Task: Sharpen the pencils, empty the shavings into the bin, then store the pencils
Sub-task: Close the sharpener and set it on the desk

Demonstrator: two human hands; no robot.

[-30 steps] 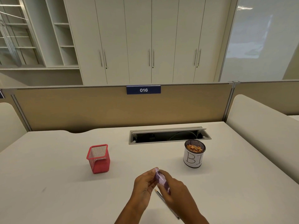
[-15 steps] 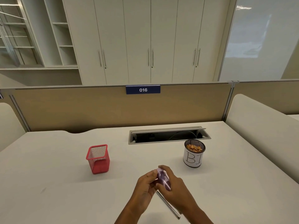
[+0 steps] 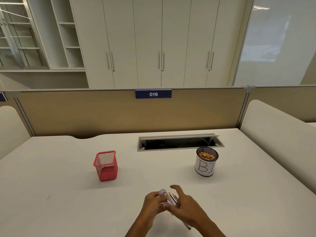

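Note:
Low at the centre, my left hand [image 3: 153,203] pinches a small pale purple sharpener [image 3: 162,192] between its fingertips. My right hand [image 3: 189,208] lies close against it, index finger lifted, the other fingers curled over a few dark pencils [image 3: 173,196]. Their tips show beside the sharpener and one end [image 3: 189,227] pokes out under the wrist. A mesh cup with a white label, the bin [image 3: 204,168], stands to the right with orange shavings inside. On the left sits a red mesh pencil holder [image 3: 106,166] with nothing showing in it.
An open cable tray [image 3: 179,142] is sunk into the white desk [image 3: 59,194] behind the bin. A tan partition [image 3: 102,113] closes the far edge, and padded dividers [image 3: 273,134] border both sides.
Both hands have dropped lower and nearer to the desk. The sharpener has shifted from between both hands into my left fingertips, and my right index finger has lifted off it.

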